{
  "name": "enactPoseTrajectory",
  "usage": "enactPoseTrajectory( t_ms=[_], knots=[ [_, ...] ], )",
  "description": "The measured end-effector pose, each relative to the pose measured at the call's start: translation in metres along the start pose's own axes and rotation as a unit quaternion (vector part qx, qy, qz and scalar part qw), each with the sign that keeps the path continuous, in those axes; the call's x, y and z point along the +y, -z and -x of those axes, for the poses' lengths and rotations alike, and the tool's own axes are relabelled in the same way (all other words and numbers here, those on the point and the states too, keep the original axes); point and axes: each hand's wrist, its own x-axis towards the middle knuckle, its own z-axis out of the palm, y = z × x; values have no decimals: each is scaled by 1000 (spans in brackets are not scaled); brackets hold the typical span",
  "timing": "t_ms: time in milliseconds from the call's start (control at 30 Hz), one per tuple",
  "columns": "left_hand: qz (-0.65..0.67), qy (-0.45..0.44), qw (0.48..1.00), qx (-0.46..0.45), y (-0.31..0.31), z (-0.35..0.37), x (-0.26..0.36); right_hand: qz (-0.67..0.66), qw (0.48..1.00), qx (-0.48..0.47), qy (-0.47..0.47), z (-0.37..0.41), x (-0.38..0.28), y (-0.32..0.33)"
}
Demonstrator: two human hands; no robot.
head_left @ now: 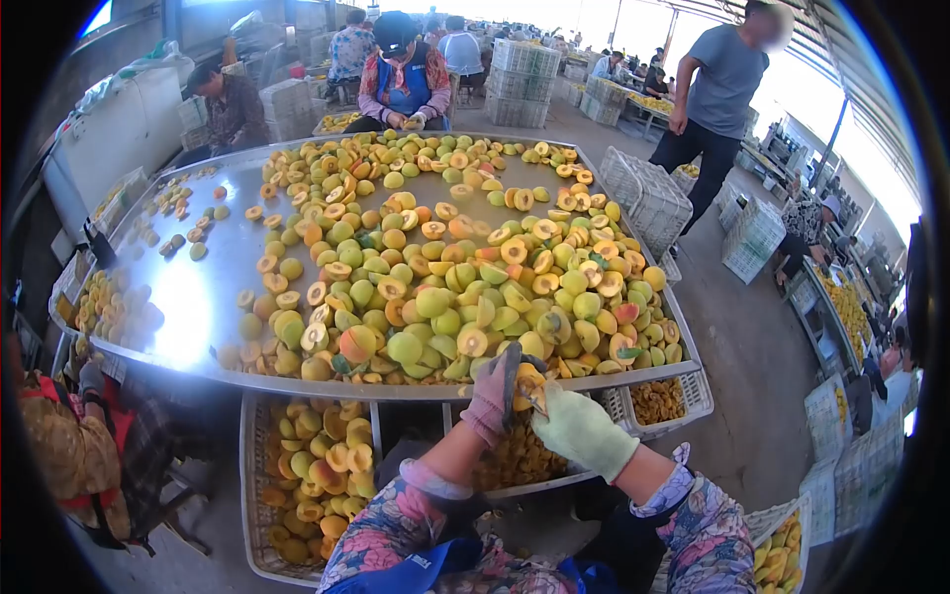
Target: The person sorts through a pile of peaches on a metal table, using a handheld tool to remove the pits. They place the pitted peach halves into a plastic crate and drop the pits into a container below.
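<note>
My left hand (492, 396), in a pink glove with dark fingers, is closed around an orange-fleshed peach half (527, 386) at the table's front edge. Against the same fruit press the fingertips of my right hand (584, 431), in a pale green glove. Whether a small tool is between those fingers cannot be made out. Just beyond both hands, a heap of halved yellow-green peaches (445, 297), many with brown centres showing, covers much of the metal table (183, 297). Beneath my hands a crate holds small orange-brown pieces (529, 450).
A crate of peach halves (322, 475) stands below the table on the left, another crate (777, 554) at lower right. A person (401, 79) sits across the table. Someone in grey (717, 89) stands at right near stacked crates (648, 198). Another worker (74, 445) is at left.
</note>
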Motion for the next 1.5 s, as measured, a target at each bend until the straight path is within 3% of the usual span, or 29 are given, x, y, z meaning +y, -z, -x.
enactPoseTrajectory(
  t_ms=[100,133,167,267,400,433,500,533,567,600,667,800,833,867,1000,1033,1067,1100,1167,1400,1467,1500],
  knots=[
    [-19,13,999,28,-1,-1,-3,39,996,31,77,0,2,3],
    [-39,-3,999,36,-2,-1,-4,-110,991,-62,-34,-1,-8,14],
    [-60,-20,997,45,-3,-1,-4,-255,944,-153,-143,-1,-14,21],
    [-129,-44,988,72,-9,3,-2,-335,896,-213,-197,-4,-10,21],
    [-110,-36,991,74,-9,0,-7,-337,908,-182,-167,0,3,7],
    [-138,-36,988,61,-10,-1,-3,-138,990,-18,30,-2,29,-20],
    [-167,-36,984,46,-8,-3,-5,79,960,150,222,-2,27,-20],
    [-215,-85,972,53,-2,-5,-14,-133,991,4,18,-1,-3,6],
    [-239,-110,963,55,1,-6,-19,-330,914,-144,-188,0,-19,19],
    [-262,-133,954,59,4,-7,-24,-331,913,-144,-188,0,-16,16],
    [-173,-131,971,103,7,-10,-31,-433,853,-186,-224,-4,-6,7],
    [-184,-161,960,137,16,-19,-48,-407,872,-158,-223,-1,-1,-2],
    [-174,-107,972,112,7,-14,-32,-295,947,-62,-112,-3,15,-21],
    [-164,-52,981,88,0,-10,-20,-170,985,35,2,-5,28,-37],
    [-180,-48,980,68,-8,-4,-8,-154,981,83,85,-9,35,-47],
    [-176,-54,981,62,-9,-3,-6,-285,956,-34,-64,-3,7,-16],
    [-172,-63,982,56,-9,-4,-3,-400,880,-149,-208,-3,-8,4],
    [-172,-64,981,56,-8,-5,-2,-400,880,-149,-207,-6,-8,9],
    [-153,-48,986,38,-8,-6,-3,-491,808,-230,-231,-5,-1,16],
    [-188,-98,976,43,-16,-2,1,-593,732,-253,-219,-2,20,0],
    [-252,-148,956,24,-12,-4,-2,-644,673,-278,-236,-3,24,-6],
    [-254,-147,956,24,-11,-5,-5,-645,672,-277,-236,-2,19,-4]
  ],
)
